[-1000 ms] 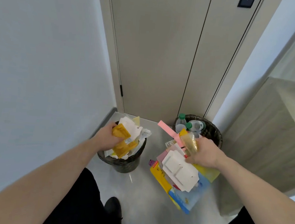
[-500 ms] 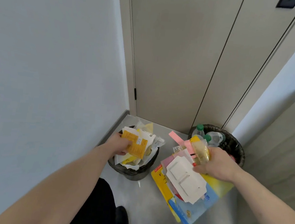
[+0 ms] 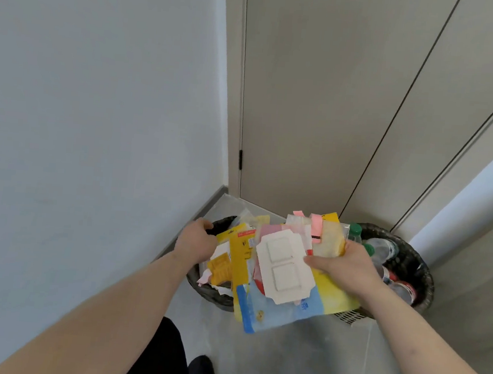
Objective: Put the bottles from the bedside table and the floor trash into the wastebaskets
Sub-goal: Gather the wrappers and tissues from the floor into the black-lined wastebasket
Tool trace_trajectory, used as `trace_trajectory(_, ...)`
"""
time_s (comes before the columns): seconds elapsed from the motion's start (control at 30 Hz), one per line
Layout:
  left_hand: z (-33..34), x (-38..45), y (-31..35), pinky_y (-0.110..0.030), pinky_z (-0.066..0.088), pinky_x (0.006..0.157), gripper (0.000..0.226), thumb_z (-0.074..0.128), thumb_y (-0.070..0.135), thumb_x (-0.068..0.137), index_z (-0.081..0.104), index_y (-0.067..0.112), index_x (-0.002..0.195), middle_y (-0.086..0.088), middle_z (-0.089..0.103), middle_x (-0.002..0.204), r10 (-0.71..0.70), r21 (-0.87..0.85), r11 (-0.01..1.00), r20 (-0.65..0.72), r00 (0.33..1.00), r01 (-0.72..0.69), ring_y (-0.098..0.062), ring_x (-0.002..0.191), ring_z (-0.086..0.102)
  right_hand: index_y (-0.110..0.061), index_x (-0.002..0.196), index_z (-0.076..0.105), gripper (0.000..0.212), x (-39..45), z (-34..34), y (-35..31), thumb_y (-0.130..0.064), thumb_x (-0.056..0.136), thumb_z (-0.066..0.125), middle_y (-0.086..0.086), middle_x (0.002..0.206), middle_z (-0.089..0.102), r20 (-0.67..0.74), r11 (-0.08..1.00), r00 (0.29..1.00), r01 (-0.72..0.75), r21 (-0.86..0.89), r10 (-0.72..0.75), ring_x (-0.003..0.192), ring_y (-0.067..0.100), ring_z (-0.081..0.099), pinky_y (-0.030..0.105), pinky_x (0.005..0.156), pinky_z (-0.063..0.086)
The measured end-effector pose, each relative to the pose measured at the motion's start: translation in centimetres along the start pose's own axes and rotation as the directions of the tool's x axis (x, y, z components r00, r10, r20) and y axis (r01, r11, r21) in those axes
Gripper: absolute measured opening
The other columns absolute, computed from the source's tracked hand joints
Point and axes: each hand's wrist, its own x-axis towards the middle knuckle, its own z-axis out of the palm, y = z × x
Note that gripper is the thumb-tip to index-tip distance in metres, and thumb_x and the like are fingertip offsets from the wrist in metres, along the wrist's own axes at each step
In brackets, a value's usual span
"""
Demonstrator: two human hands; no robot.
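Note:
Two black wastebaskets stand on the grey floor in a corner. My right hand (image 3: 348,266) grips a bundle of floor trash (image 3: 284,267): a white blister card, pink paper, a clear packet and a yellow-and-blue bag. The bundle hangs over the left wastebasket (image 3: 209,294), which is full of yellow and white wrappers. At that basket's far-left rim my left hand (image 3: 196,240) has its fingers curled down; what they hold is hidden. The right wastebasket (image 3: 423,280) holds clear bottles with green caps (image 3: 381,249) and red cans.
A white wall runs along the left. Beige door panels (image 3: 321,104) close the corner behind the baskets. A pale wooden cabinet side (image 3: 476,266) stands at the right. My dark shoe (image 3: 202,371) is on the floor below the baskets.
My right hand has carried the trash bundle left, from beside the right basket to over the left one. My left hand slid from the yellow wrapper to the left basket's far rim.

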Motion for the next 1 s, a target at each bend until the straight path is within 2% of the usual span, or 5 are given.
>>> trace_trajectory(0.33, -1.4, 0.2, -1.7, -0.035, 0.055, 0.088, 0.039, 0.053, 0.005, 0.083, 0.066, 0.018, 0.118, -0.005, 0.061, 0.126, -0.057, -0.154, 0.987, -0.148, 0.987, 0.034, -0.025, 0.105, 0.063, -0.025, 0.078, 0.06, 0.031, 5.6, 11.0, 0.3, -0.022, 0.071, 0.09, 0.0, 0.09, 0.068, -0.131, 0.955, 0.966, -0.188, 0.229, 0.221, 0.085, 0.024, 0.066, 0.032, 0.075, 0.05)
trace_trajectory(0.5, 0.1, 0.9, -2.3, -0.032, 0.055, 0.079, 0.039, 0.05, 0.007, 0.081, 0.066, 0.024, 0.113, -0.001, 0.059, 0.121, 0.024, 0.011, 1.0, 0.015, 1.0, -0.024, -0.018, 0.096, 0.063, -0.021, 0.094, 0.065, 0.029, 7.1, 15.2, 2.0, -0.026, 0.074, 0.086, 0.007, 0.106, 0.073, -0.094, 0.955, 0.953, -0.28, 0.099, 0.289, 0.087, 0.026, 0.063, 0.032, 0.079, 0.051)
trace_trajectory(0.57, 1.1, 1.1, -2.4, -0.029, 0.052, 0.071, 0.044, 0.049, 0.006, 0.084, 0.063, 0.023, 0.122, -0.001, 0.054, 0.123, 0.032, 0.113, 0.992, 0.132, 0.991, -0.048, -0.019, 0.094, 0.063, -0.02, 0.122, 0.059, 0.064, 7.7, 16.6, 2.6, -0.044, 0.068, 0.085, 0.006, 0.119, 0.069, -0.072, 0.957, 0.954, -0.291, 0.011, 0.291, 0.103, 0.03, 0.066, 0.035, 0.088, 0.053)
trace_trajectory(0.8, 3.4, 1.9, -2.9, -0.035, 0.047, 0.107, 0.056, 0.059, 0.022, 0.096, 0.044, 0.028, 0.149, 0.0, 0.035, 0.155, 0.001, 0.347, 0.923, 0.433, 0.901, -0.168, -0.024, 0.133, 0.047, -0.017, 0.147, 0.023, 0.111, 8.9, 17.7, 3.8, -0.052, 0.063, 0.087, 0.011, 0.142, 0.051, -0.066, 0.933, 0.939, -0.343, -0.107, 0.338, 0.131, 0.037, 0.053, 0.055, 0.108, 0.045)
trace_trajectory(1.0, 4.6, 1.6, -2.9, -0.044, 0.036, 0.119, 0.065, 0.053, 0.035, 0.101, 0.027, 0.025, 0.159, -0.005, 0.031, 0.16, -0.054, 0.439, 0.872, 0.524, 0.85, -0.215, -0.029, 0.143, 0.038, -0.015, 0.157, 0.019, 0.112, 9.4, 15.8, 4.7, -0.049, 0.073, 0.084, 0.013, 0.153, 0.039, -0.049, 0.941, 0.948, -0.319, -0.109, 0.316, 0.138, 0.034, 0.047, 0.043, 0.109, 0.043)
